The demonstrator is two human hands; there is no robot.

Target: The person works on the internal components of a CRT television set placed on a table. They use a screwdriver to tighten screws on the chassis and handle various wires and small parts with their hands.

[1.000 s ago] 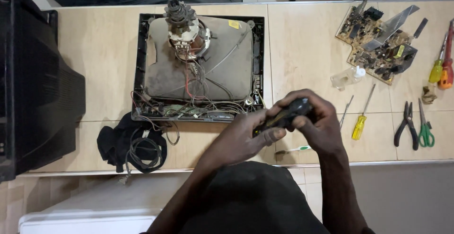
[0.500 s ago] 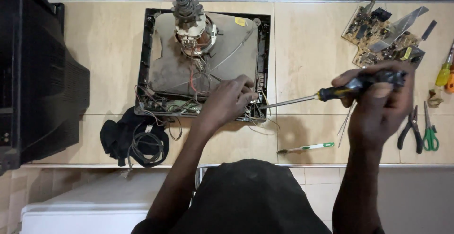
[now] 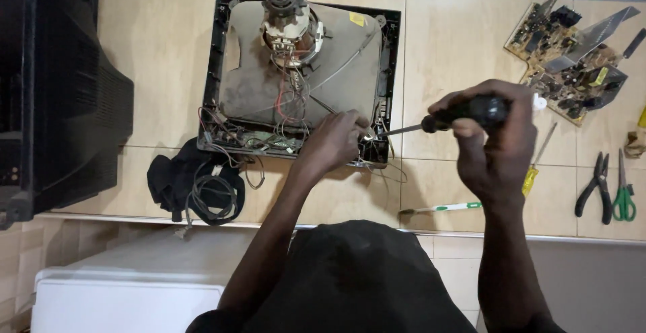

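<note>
Tiled counter: right hand (image 3: 494, 141) fingers clench screwdriver (image 3: 464, 114); left hand (image 3: 336, 141) fingers pinch tip.

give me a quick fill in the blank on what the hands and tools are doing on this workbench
1. The right hand grips a black-handled ____ whose tip points at the picture tube frame.
2. The left hand rests on the frame's near ____ corner.
3. The pliers lie beside green-handled ____.
4. A loose ____ board lies at the table's far right.

Missing words: screwdriver; right; scissors; circuit
</note>
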